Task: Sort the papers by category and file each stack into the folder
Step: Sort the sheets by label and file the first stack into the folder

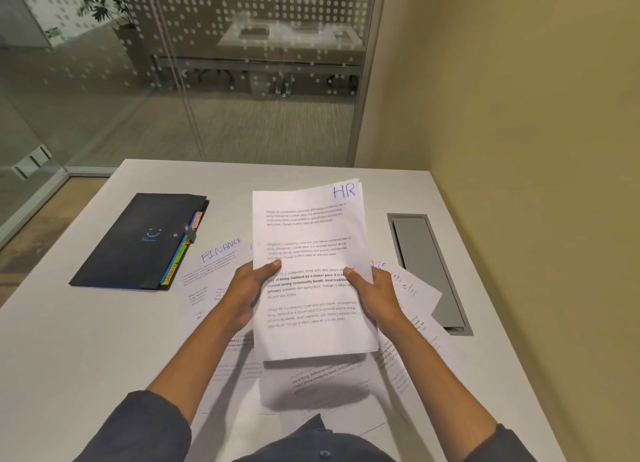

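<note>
Glass partition and a beige wall stood behind the white table [86,340]. Both hands held the HR stack [308,240] above the table, raised toward twelve o'clock: the left hand [247,288] gripped its left edge and the right hand [369,288] its right edge, thumbs curled over the printed face. Loose papers [214,274] lay spread beneath, one headed FINANCE at ten o'clock from the hands. The dark folder [138,240] lay closed on the table at about ten o'clock from the hands, well apart from the stack, its long axis running from near-left to far-right and its coloured tabs [180,254] facing the papers. The left hand was the nearer to it, so it would likely be the one to open the folder.
</note>
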The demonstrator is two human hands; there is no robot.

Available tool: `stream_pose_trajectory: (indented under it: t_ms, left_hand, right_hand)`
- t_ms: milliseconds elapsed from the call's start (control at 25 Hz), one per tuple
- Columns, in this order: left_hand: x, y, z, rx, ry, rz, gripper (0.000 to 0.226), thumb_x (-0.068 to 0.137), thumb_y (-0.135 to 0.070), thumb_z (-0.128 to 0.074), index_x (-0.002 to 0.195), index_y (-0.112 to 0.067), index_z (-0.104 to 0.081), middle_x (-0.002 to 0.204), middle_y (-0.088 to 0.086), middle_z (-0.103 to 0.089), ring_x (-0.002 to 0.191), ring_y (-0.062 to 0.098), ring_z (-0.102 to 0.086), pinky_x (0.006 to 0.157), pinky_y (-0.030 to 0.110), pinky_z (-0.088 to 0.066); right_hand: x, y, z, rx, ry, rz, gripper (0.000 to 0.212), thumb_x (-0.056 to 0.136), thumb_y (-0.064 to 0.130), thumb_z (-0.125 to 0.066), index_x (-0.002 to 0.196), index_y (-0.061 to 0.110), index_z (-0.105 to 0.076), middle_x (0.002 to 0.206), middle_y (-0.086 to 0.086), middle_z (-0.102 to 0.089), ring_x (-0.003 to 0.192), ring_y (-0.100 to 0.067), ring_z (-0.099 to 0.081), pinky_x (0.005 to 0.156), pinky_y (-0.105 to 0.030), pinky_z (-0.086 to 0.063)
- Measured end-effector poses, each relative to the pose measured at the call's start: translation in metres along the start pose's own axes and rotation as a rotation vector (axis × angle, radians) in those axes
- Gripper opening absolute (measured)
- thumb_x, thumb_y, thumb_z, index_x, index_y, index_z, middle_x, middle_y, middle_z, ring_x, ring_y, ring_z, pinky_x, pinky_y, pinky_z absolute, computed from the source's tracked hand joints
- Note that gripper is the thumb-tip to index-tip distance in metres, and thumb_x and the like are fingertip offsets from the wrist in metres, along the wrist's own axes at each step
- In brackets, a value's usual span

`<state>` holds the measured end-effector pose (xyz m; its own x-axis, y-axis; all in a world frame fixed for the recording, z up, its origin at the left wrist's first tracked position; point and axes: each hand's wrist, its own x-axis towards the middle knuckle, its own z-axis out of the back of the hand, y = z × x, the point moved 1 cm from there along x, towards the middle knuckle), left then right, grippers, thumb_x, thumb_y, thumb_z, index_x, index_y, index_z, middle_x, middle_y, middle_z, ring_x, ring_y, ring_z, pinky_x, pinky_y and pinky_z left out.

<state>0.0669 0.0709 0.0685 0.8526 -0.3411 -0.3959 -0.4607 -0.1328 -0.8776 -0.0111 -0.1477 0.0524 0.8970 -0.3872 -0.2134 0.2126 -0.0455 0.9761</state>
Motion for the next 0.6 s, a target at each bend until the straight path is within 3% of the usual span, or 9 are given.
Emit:
stream_pose_trajectory:
  t_ms: [120, 320, 600]
  left_hand:
    - [-0.013, 0.005, -0.001, 0.048, 0.060, -0.001, 0.027, 0.093, -0.010, -0.058, 0.119, -0.012, -0.063, 0.112, 0.009, -0.071, 0.101, 0.029, -0.069, 0.082, 0.040, -0.057]
    - [-0.028, 0.015, -0.007, 0.206, 0.103, -0.074, 0.028, 0.096, -0.009, -0.055, 0.119, -0.025, -0.059, 0.110, -0.003, -0.072, 0.091, 0.021, -0.071, 0.054, 0.027, -0.058]
    - [-0.029, 0.007, -0.009, 0.220, 0.072, -0.110, 0.026, 0.096, -0.008, -0.054, 0.115, -0.024, -0.061, 0.105, -0.004, -0.074, 0.095, 0.017, -0.071, 0.064, 0.027, -0.059]
  right_hand:
    - [0.006, 0.010, 0.010, 0.093, -0.119, -0.036, 0.007, 0.093, 0.022, -0.067, 0.099, 0.022, -0.068, 0.097, 0.003, -0.074, 0.089, -0.015, -0.072, 0.078, -0.030, -0.058]
    - [0.010, 0.019, 0.024, 0.111, -0.228, -0.034, 0.009, 0.094, 0.019, -0.064, 0.103, 0.017, -0.064, 0.096, 0.000, -0.071, 0.086, -0.020, -0.070, 0.071, -0.031, -0.057]
    - [0.004, 0.020, 0.024, 0.114, -0.175, 0.004, 0.008, 0.095, 0.022, -0.065, 0.102, 0.025, -0.066, 0.102, 0.004, -0.073, 0.090, -0.014, -0.071, 0.071, -0.026, -0.057]
